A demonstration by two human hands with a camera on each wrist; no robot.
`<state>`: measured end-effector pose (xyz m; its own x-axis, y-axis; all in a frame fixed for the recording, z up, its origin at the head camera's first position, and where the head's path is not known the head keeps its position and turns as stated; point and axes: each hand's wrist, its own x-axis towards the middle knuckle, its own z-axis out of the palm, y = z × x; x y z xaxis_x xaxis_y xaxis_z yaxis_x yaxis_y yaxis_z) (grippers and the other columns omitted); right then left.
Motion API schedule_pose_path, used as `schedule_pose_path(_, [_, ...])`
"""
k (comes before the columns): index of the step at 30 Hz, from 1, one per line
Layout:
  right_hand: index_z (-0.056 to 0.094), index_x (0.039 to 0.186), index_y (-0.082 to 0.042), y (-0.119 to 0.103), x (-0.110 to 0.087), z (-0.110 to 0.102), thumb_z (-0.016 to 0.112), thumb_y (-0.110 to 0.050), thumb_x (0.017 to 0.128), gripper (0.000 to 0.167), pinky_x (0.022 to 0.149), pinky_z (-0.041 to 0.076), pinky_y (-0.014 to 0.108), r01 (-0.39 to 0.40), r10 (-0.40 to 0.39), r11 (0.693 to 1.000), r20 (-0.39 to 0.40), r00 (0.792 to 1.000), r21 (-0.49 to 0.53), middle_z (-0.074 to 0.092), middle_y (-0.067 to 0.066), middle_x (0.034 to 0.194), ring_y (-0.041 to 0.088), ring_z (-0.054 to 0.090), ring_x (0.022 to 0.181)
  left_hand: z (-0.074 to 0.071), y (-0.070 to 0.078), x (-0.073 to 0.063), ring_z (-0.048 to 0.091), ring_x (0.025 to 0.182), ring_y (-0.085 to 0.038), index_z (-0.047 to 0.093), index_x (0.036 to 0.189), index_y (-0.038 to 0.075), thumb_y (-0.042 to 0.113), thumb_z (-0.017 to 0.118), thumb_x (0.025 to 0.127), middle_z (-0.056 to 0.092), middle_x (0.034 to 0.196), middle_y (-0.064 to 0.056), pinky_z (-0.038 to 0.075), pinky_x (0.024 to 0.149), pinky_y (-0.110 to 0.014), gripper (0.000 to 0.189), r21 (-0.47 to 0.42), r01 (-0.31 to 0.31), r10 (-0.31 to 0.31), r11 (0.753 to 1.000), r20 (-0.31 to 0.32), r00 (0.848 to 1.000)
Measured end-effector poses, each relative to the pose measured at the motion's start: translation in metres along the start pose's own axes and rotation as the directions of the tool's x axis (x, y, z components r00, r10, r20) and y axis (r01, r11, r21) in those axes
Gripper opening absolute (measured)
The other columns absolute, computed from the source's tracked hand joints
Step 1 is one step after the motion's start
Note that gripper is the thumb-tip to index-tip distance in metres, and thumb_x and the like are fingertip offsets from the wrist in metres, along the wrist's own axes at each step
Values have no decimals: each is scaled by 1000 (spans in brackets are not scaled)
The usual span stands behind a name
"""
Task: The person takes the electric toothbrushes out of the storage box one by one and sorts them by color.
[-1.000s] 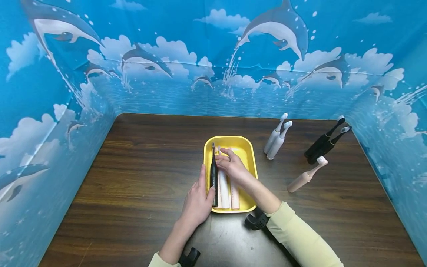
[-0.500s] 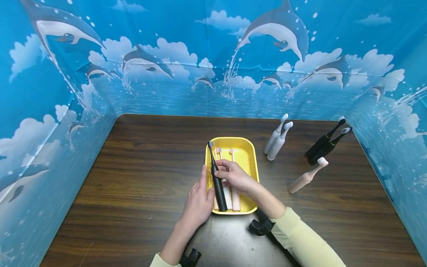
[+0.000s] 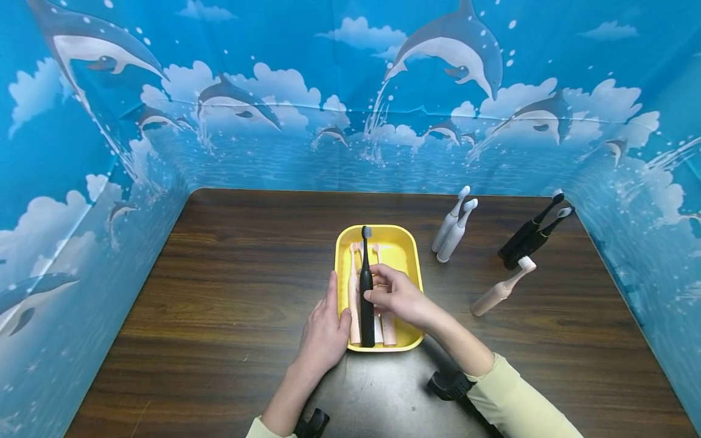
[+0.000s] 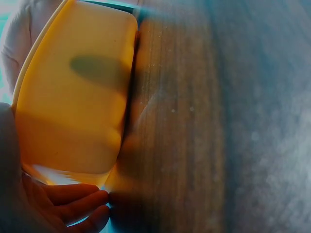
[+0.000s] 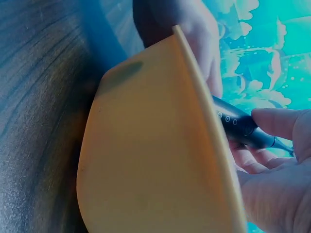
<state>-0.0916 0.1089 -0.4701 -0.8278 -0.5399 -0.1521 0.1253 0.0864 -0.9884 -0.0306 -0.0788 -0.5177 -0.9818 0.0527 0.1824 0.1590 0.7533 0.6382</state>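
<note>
My right hand (image 3: 398, 295) pinches a black electric toothbrush (image 3: 367, 307) by its handle over the yellow tray (image 3: 406, 261), brush head pointing to the back. In the right wrist view, the thumb lies on one side of the toothbrush (image 5: 235, 121) and the fingers on the other. My left hand (image 3: 325, 334) holds the tray's left side, thumb over the rim and fingers along the outer wall. A pink toothbrush (image 3: 353, 298) lies in the tray left of the black one. To its right lie a white toothbrush (image 3: 378, 331) and another pink toothbrush (image 3: 388, 331), partly hidden by my right hand.
Right of the tray, two white toothbrushes (image 3: 451, 240) stand upright on the wooden table (image 3: 246, 274). Farther right stand two black toothbrushes (image 3: 528, 243), with a pink toothbrush (image 3: 495, 298) nearer the front. A blue dolphin-print curtain (image 3: 306, 146) surrounds the table.
My right hand has taken hold of the black toothbrush at the tray's left side and moved it rightward, uncovering the pink one. My left hand has stayed on the tray.
</note>
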Motion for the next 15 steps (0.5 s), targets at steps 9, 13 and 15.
schedule_pose_path(9, [50,136,11,-18,-23,-14,65,1,94,46,81,59,38,132,-141,986,-93,986,-100,64,29,120,22,68,98,0,0,0,64,110,-43,23,160,-4,12,59,96,61,132,-31,49,90,-57,76,-13,-15,14,1000,-17,1000])
schedule_pose_path(13, [56,133,7,-30,-33,-21,69,3,92,44,87,56,42,198,-252,943,-185,950,-268,69,19,115,26,68,101,1,0,0,63,111,-43,22,160,-4,13,59,96,61,131,-33,49,91,-57,76,-14,-13,13,1000,-12,1000])
schedule_pose_path(15, [57,132,5,-38,-39,-24,70,4,91,42,92,54,46,220,-304,916,-224,926,-334,70,16,115,28,68,103,0,-1,0,63,111,-44,22,160,-4,12,59,96,61,131,-33,49,91,-58,75,-13,-23,22,1000,-16,1000])
